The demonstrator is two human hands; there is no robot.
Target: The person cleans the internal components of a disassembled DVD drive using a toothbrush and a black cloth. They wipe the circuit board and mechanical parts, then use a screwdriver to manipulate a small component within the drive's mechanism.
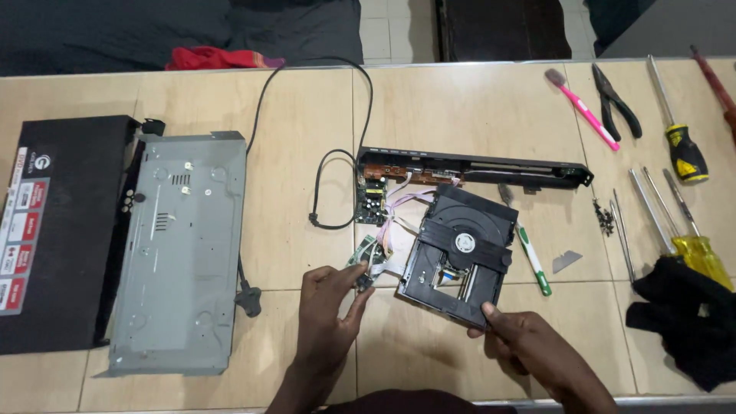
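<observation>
Gripping disc drive [458,249] w/ right hand [521,337]; left hand [330,303] grip pinching small circuit board [363,261].

I see my right hand [529,341] gripping the near corner of the black disc drive unit [460,253], while my left hand [330,307] pinches a small green circuit board [364,257] joined by ribbon cables [399,222]. The grey metal chassis [180,253] lies well to the left.

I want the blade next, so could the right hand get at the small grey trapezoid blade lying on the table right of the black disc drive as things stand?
Probably not yet: the right hand grips the black disc drive's near edge. The small grey blade lies clear on bare table nearby, beside the green-and-white toothbrush.
</observation>
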